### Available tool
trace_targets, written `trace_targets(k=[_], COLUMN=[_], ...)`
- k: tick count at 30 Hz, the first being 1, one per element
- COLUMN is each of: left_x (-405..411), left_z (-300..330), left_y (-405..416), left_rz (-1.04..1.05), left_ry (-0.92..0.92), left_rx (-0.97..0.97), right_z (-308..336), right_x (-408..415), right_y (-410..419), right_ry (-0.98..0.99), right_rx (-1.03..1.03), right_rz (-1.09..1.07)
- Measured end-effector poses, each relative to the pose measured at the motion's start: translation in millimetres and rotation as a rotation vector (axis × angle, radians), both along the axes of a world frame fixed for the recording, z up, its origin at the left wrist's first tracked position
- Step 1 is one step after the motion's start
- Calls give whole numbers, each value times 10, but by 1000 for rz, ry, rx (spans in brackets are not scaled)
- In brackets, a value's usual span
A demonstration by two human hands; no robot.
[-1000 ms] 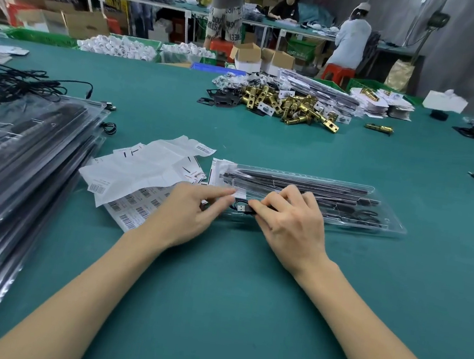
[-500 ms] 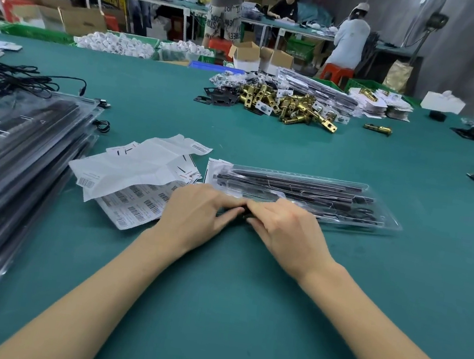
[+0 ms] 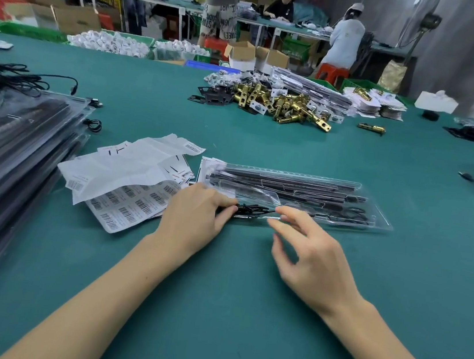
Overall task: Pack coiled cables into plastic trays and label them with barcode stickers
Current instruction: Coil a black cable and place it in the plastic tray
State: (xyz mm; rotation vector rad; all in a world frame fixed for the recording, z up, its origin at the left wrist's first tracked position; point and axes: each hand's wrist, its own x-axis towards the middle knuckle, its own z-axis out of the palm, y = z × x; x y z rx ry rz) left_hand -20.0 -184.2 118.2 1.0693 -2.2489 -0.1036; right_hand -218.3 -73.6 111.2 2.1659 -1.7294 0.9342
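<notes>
Left fingers press the black cable at the near edge of the clear tray, which holds dark rods. Right hand open, fingertips just beside the cable. Tray on tabletop.

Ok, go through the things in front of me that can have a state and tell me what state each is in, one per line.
Clear plastic tray: flat on the green table, holding long black parts.
Small black coiled cable: at the tray's near edge.
Left hand: fingers on the cable's left end.
Right hand: open, fingertips by the cable.
White barcode sticker sheets: loose, overlapping.
</notes>
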Motion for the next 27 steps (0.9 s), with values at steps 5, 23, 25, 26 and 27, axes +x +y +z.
trace_targets(k=[5, 23, 25, 26, 27], left_x=[-43, 196, 175, 167, 162], left_z=[-8, 110, 117, 119, 117], left_y=[-12, 148, 143, 144, 148], left_rz=[-21, -95, -88, -87, -90], left_ry=[-29, -1, -34, -52, -67], left_rx=[152, 8, 32, 46, 57], right_z=[-14, 51, 42, 40, 37], right_x=[112, 406, 465, 502, 540], right_y=[1, 97, 117, 125, 134], right_ry=[34, -43, 16, 53, 101], right_rx=[208, 105, 133, 157, 188], right_rz=[-44, -82, -115, -143, -170])
